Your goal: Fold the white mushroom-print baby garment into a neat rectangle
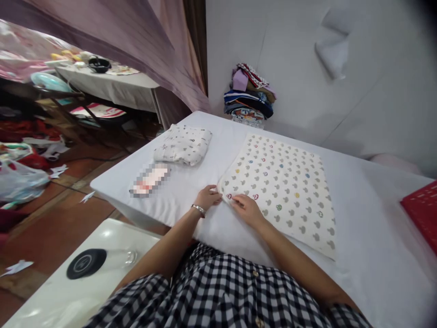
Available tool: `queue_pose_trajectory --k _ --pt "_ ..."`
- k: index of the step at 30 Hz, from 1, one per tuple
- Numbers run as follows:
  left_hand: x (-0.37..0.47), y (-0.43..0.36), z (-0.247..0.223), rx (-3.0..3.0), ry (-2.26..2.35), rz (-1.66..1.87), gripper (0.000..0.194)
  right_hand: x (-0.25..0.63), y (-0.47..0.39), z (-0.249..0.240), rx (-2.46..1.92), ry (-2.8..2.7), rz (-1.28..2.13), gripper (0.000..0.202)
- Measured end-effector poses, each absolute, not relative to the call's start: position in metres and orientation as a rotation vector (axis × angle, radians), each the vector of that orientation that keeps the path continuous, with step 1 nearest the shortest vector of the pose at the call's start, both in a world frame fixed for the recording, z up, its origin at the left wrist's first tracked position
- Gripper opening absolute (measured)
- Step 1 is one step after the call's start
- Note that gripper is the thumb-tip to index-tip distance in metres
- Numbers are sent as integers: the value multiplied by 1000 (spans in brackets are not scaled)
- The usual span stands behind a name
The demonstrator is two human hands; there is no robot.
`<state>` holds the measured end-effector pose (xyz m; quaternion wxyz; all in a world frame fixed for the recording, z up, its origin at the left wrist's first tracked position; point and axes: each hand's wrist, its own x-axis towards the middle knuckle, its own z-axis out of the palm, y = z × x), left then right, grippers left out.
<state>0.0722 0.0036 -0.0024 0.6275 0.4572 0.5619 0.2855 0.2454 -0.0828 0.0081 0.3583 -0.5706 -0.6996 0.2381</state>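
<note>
A: Head view only, so what could bite you here? Take the clock as centred on the cloth, 12 pointing away from you.

B: Your printed cloth lies spread on the white cover, right in front of you. Your left hand looks to be pinching its corner at 9 o'clock. Your right hand has curled fingers on the near edge, around 8; can't tell whether it's actually gripping or just resting there. Edges look layered at that corner, so imo you could catch one layer and lose another, and it'd go crooked. Also, the white cover is rippled over at 9, so dragging instead of lifting could bunch it more.

A: Fair. And how many of everything have you got?

B: Two hands, one silver bracelet on your left wrist, one printed cloth. One folded bundle at 10, one pixelated item at 9, one clothes stack near 11 (too jumbled to count the pieces). One red thing at 3, cut off by the frame, and one black disc at 8, down on the side table.
</note>
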Motion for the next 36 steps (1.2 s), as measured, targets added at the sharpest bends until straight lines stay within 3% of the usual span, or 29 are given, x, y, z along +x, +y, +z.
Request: queue_pose_trajectory --k 9,16,27,36 --pt "73 -4 1 1172 1239 684 40 228 -59 3 -1678 -1953 496 12" --pt "74 -5 -2 1237 1242 666 40 236 -65 8 -1595 -1921 555 15" --pt "74 -21 -4 1841 1398 767 38 305 -156 12 -1714 -2052 212 24" --pt "107 -44 1 2734 615 597 21 337 -185 6 -1806 -2052 102 24"
